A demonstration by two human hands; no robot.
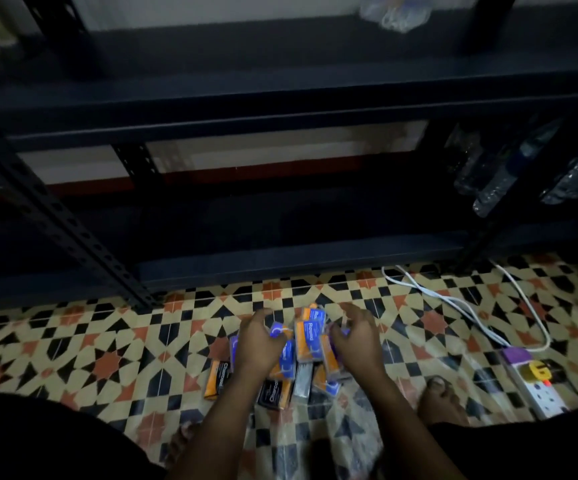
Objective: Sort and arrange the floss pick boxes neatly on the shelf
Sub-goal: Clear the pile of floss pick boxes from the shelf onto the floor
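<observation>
Forearms: reached forward from the frame's bottom edge.
Left hand (259,344): fingers curled over a blue box, probably gripping it.
Right hand (356,337): fingers spread, curled around boxes.
Floss pick boxes (310,341): heaped on the tiled floor (107,348), several with long axes pointing away.
Shelf (280,109): beyond, dark.

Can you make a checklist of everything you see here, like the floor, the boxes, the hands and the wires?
Surface: patterned tile floor in cream, black and orange; dim light.
Job's things: pile of floss pick boxes on the floor, orange, blue and black; none on the dark metal shelf yet.
Clutter: clear plastic bag under the pile; plastic bottles on the shelf at right.
Hands: left hand and right hand both grip boxes in the pile.
Cables: white cable runs to a power strip at right.
Surroundings: bare foot, wall behind the shelf.
</observation>
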